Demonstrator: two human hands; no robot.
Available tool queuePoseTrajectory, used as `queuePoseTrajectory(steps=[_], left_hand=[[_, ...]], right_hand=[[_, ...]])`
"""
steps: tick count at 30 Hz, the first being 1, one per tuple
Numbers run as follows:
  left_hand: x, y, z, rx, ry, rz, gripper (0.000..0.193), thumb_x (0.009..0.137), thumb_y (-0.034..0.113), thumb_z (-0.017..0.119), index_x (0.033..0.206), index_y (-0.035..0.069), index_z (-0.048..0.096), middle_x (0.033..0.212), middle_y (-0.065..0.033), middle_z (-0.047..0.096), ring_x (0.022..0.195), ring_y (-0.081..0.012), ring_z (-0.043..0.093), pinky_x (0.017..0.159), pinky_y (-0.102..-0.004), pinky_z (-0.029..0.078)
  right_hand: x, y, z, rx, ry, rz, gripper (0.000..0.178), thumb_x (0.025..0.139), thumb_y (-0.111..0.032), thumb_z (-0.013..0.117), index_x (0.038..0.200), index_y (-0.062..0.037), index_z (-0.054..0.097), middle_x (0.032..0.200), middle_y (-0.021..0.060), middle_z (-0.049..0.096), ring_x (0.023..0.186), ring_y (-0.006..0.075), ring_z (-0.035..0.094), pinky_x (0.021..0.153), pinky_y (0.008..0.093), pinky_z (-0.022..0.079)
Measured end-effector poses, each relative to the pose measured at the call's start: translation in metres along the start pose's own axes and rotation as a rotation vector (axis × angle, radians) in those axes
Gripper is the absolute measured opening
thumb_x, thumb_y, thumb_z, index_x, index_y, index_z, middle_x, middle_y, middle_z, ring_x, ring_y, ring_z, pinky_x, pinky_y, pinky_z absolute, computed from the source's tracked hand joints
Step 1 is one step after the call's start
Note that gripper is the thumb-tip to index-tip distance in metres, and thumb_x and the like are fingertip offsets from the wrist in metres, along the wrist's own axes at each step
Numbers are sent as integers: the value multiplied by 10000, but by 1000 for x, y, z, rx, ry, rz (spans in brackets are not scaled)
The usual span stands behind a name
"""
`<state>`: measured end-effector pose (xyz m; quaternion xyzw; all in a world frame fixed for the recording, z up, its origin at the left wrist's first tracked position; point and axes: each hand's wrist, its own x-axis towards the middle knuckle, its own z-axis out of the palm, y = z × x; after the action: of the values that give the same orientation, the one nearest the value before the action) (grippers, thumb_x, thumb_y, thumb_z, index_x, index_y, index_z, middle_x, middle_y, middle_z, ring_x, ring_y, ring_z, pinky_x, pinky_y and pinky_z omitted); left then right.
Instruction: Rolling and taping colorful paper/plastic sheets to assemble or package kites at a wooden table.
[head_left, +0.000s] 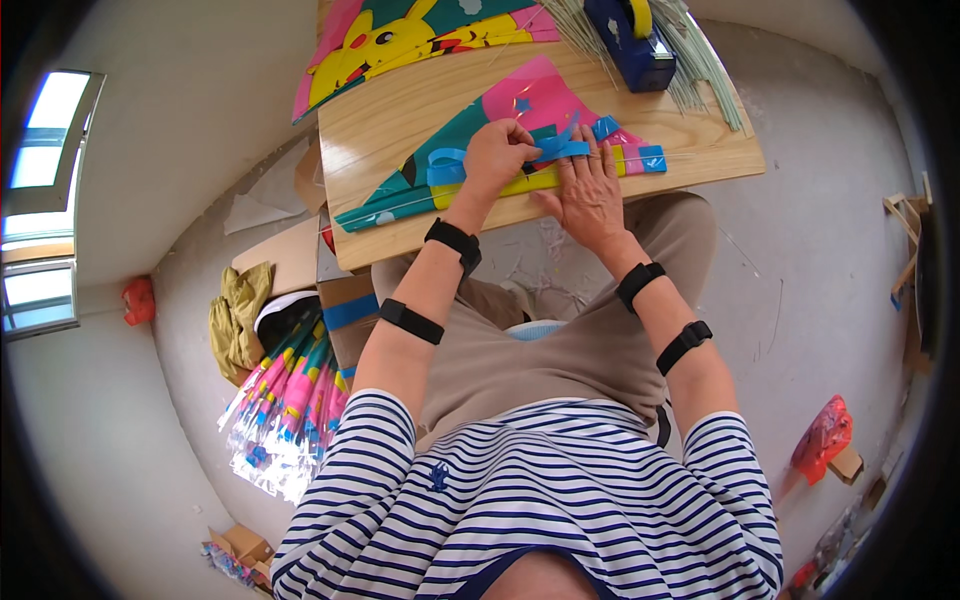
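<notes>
A folded, shiny printed sheet (530,88) in pink, teal and yellow, kite-like in shape, lies along the table's near edge. A thin pale rod (390,208) runs along its near side. My left hand (495,158) is over the sheet's middle, thumb and fingertips pinched on a blue ribbon-like strip (566,150). A loop of blue strip (446,160) curls out on that hand's left. Fingers stretched out, my right hand (592,200) lies flat on the sheet and presses it down beside the strip. Blue patches (652,158) show at the sheet's right end.
On the wooden table (720,155), another printed sheet (400,45) lies at the back left. A blue tape dispenser (640,55) stands at the back right on a bundle of thin rods (715,80). Left on the floor are cardboard boxes (345,300) and a pile of rolled printed sheets (290,400).
</notes>
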<state>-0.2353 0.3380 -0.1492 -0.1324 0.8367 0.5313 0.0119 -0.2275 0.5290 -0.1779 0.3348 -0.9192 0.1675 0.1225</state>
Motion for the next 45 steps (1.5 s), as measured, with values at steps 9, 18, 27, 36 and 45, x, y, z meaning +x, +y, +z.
queuePoseTrajectory(steps=[9, 18, 27, 36, 45], left_hand=[[-10, 5, 6, 208, 117, -10, 306, 694, 144, 868, 944, 45, 723, 796, -46, 718, 715, -147, 669, 664, -300, 521], [-20, 8, 11, 289, 167, 142, 379, 647, 157, 869, 981, 57, 721, 764, -62, 683, 708, -192, 671, 656, -330, 528], [-24, 9, 14, 321, 202, 213, 340, 662, 154, 846, 960, 61, 711, 771, -81, 673, 711, -222, 666, 657, -358, 532], [-25, 8, 18, 346, 245, 299, 251, 710, 156, 801, 915, 67, 688, 816, -90, 657, 757, -273, 653, 665, -405, 516], [-26, 14, 18, 348, 209, 242, 247, 733, 170, 794, 933, 84, 677, 873, -94, 668, 820, -297, 663, 704, -423, 520]], right_hand=[[2, -2, -2, -41, 12, -31, 790, 919, -606, 591, 1440, -18, 508, 1460, 216, 508, 1412, 408, 416, 1241, 558, 173], [2, -1, -1, -11, 54, -44, 806, 911, -601, 609, 1435, 1, 501, 1527, 256, 439, 1484, 411, 336, 1243, 561, 163], [1, 1, 2, 6, 26, -35, 827, 920, -603, 598, 1460, 13, 480, 1553, 260, 411, 1507, 387, 310, 1245, 560, 150], [1, -1, 1, -20, 41, -32, 797, 935, -609, 569, 1469, -25, 473, 1556, 238, 406, 1493, 414, 316, 1245, 560, 155], [0, 0, 2, -48, 12, -28, 763, 929, -610, 578, 1439, -46, 520, 1428, 204, 515, 1390, 431, 430, 1233, 562, 193]])
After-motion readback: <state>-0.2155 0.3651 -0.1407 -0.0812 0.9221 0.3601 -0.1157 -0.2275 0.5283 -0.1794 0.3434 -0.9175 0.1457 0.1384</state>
